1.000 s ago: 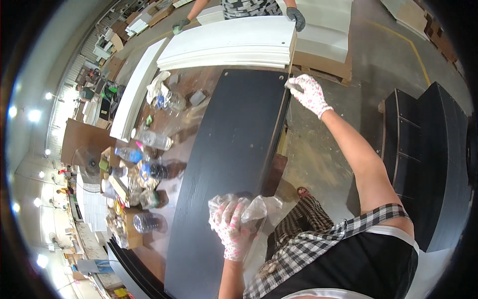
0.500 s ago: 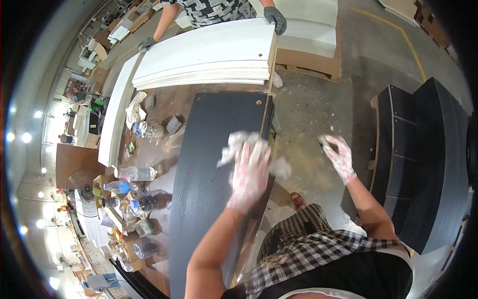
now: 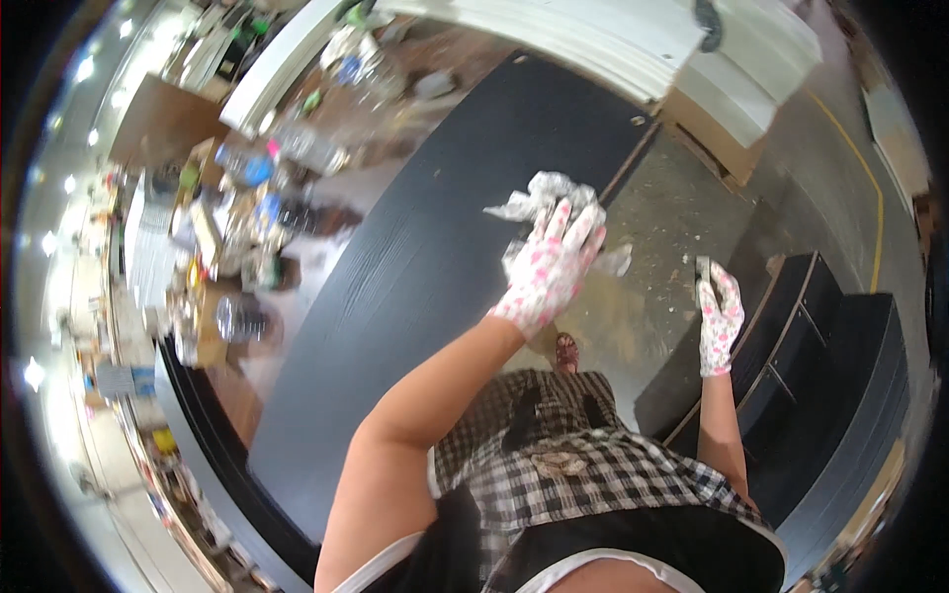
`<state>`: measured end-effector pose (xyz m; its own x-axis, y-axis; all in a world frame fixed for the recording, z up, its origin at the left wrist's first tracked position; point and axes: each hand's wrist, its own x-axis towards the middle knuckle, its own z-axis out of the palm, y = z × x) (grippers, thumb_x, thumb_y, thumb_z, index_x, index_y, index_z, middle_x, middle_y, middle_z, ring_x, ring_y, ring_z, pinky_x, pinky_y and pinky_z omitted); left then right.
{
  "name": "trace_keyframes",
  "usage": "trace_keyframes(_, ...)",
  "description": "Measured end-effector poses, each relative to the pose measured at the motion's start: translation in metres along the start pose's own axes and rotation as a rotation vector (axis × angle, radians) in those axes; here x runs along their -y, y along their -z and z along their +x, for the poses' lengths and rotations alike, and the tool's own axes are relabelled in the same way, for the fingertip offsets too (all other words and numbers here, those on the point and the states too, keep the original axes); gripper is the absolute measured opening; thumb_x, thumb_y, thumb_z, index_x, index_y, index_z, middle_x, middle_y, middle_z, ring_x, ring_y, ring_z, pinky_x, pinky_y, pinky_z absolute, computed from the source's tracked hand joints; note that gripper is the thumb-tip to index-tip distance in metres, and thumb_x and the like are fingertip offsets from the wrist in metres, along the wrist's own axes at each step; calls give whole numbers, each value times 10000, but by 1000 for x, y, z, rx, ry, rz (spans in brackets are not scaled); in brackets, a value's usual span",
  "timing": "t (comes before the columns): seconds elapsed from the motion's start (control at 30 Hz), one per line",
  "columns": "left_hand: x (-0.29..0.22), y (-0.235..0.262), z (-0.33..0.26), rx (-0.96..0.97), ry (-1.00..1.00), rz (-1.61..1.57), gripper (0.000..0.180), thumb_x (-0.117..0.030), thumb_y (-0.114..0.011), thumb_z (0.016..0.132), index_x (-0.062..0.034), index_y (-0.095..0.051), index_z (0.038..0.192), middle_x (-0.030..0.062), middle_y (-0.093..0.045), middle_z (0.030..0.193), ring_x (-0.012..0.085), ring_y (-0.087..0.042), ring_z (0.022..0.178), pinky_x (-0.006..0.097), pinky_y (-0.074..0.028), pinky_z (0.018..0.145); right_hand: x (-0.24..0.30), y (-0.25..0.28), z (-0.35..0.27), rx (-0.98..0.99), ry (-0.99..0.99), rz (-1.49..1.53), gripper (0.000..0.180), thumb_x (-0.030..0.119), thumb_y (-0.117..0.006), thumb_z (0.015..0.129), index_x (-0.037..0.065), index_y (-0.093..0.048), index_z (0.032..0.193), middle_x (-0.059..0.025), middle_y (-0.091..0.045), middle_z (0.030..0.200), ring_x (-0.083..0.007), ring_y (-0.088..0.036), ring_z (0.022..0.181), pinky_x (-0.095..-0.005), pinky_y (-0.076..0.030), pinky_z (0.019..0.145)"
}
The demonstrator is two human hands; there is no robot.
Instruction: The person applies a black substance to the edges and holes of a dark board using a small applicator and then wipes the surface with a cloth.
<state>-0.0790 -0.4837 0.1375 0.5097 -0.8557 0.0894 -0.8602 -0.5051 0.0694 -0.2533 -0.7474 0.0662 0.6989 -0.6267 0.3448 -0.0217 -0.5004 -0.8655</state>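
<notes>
My left hand point(image 3: 557, 265), in a white glove with pink spots, presses a crumpled white rag point(image 3: 550, 190) onto a long black board point(image 3: 395, 237) near its right edge. The fingers lie over the cloth, and loose ends of it stick out on both sides. Off to the right, away from the board, my right hand point(image 3: 722, 321) wears a matching glove. It pinches a small grey flat piece point(image 3: 703, 267) between thumb and fingers; its exact kind is not clear.
Several plastic bottles point(image 3: 242, 318) and small boxes crowd the table left of the board. White panels point(image 3: 593, 35) lie beyond its far end, where a co-worker's dark-gloved hand point(image 3: 708, 25) rests. Stacked black panels point(image 3: 840, 366) stand at my right. A cardboard-sided stack point(image 3: 712, 133) sits on the floor.
My view has turned, so the board now slants up to the right. The left hand with the rag remains at the board's right edge; the right hand still holds the small piece.
</notes>
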Motion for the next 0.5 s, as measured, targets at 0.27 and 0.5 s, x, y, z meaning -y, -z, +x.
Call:
trace_keyframes(0.27, -56, 17, -309, 60, 520, -100, 629, -114, -635, 805, -172, -510, 1420, 122, -430, 1513, 393, -375, 1414, 552, -320, 1162, 139, -137, 15, 435, 281, 414, 332, -74, -683, 883, 10, -663, 1204, -61, -640, 1155, -144, -640, 1042, -274, -532, 906)
trace_keyframes(0.5, -117, -32, -501, -217, 1038, 215, 542, -89, -671, 765, -159, -629, 1301, 143, -553, 1420, 386, -470, 1360, 556, -351, 1130, 177, -210, -21, 783, 298, 626, 339, -54, -704, 884, 27, -668, 1210, -18, -647, 1120, -76, -640, 927, -206, -541, 795)
